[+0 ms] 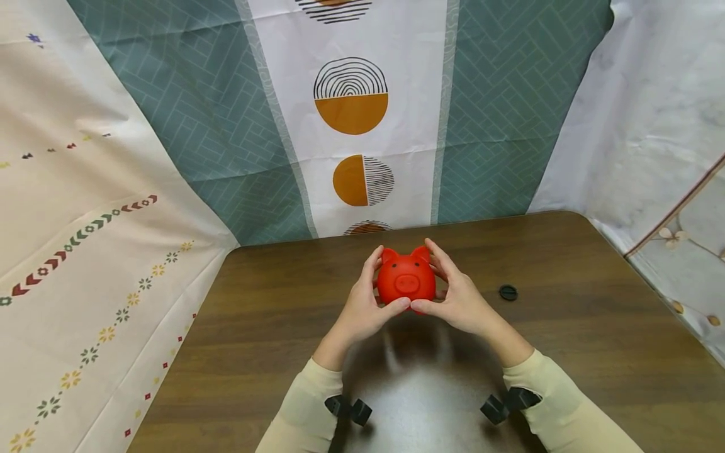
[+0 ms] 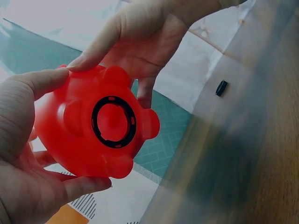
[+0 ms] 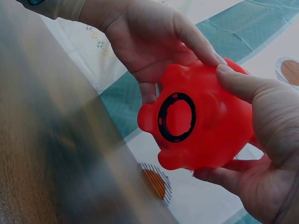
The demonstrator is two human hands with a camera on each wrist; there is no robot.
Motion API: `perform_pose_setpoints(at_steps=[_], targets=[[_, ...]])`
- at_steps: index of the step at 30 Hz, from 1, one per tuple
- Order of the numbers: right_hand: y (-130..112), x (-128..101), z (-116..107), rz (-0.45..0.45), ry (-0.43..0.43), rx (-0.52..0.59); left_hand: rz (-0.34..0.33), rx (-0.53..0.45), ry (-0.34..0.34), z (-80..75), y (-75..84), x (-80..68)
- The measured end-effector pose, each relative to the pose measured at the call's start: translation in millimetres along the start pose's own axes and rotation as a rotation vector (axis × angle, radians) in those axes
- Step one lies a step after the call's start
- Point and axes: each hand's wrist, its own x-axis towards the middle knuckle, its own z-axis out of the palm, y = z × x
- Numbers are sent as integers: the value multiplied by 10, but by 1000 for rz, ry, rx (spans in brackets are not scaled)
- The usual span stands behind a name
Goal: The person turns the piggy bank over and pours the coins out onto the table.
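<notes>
A red pig-shaped piggy bank (image 1: 406, 277) is held up above the table between both hands, its snout towards the head camera. The left hand (image 1: 362, 307) grips one side and the right hand (image 1: 461, 303) grips the other. Both thumbs meet low at the front, with the other fingers curled round the sides. On its underside, both wrist views show short stubby feet and a black ring (image 2: 95, 122) around an uncovered round hole. A small round black cap (image 1: 508, 292) lies on the table, right of the right hand.
The brown wooden table (image 1: 272, 327) extends beneath the arms. A patterned green and white cloth (image 1: 487, 126) hangs behind its far edge, with a cream cloth (image 1: 113, 264) at left and a whitish one (image 1: 651, 113) at right. Black wrist devices (image 1: 498, 408) sit at the sleeves.
</notes>
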Motion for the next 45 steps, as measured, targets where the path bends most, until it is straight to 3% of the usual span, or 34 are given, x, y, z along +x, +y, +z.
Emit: perform_pose_setpoints(at_steps=[12, 21, 27, 33, 35, 39, 41, 45], targets=[[5, 10, -9, 39, -30, 7, -6, -30, 6, 33, -388, 78], [-322, -33, -27, 46, -47, 3, -7, -26, 29, 8, -417, 77], [-340, -36, -17, 28, -26, -7, 18, -47, 32, -11, -432, 87], [-343, -45, -8, 41, -32, 4, -14, -53, 29, 5, -450, 84], [-350, -54, -8, 13, -21, -7, 5, -61, 36, 19, -459, 87], [-363, -60, -7, -89, 15, -29, 123, -93, 65, 43, -455, 96], [-354, -57, -7, -100, 24, -37, 148, -101, 72, 50, -460, 101], [-257, -41, -4, -10, -11, -1, 78, -102, 62, 57, -499, 106]])
